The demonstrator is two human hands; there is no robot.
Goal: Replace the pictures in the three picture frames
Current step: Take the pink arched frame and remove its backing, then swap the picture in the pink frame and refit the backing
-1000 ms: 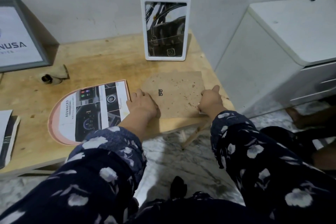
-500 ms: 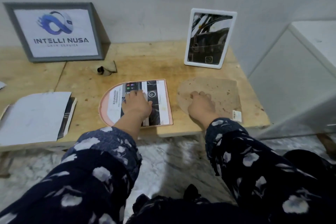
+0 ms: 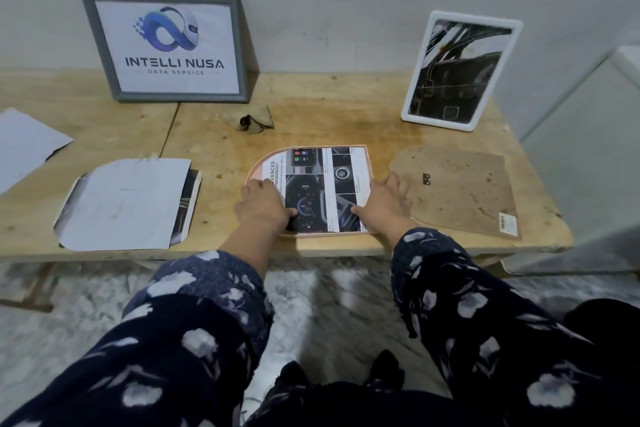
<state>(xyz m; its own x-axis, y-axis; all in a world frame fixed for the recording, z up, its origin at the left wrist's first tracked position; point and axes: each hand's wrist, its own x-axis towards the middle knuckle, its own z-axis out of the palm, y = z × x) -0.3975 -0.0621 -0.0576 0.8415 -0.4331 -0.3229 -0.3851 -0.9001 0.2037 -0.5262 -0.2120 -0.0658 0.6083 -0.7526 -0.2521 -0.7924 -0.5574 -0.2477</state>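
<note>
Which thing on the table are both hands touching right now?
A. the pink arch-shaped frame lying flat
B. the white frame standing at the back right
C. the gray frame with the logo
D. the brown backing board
A: the left hand and the right hand both rest on the printed picture lying in the pink arch-shaped frame, while the brown backing board lies untouched beside it.
</note>
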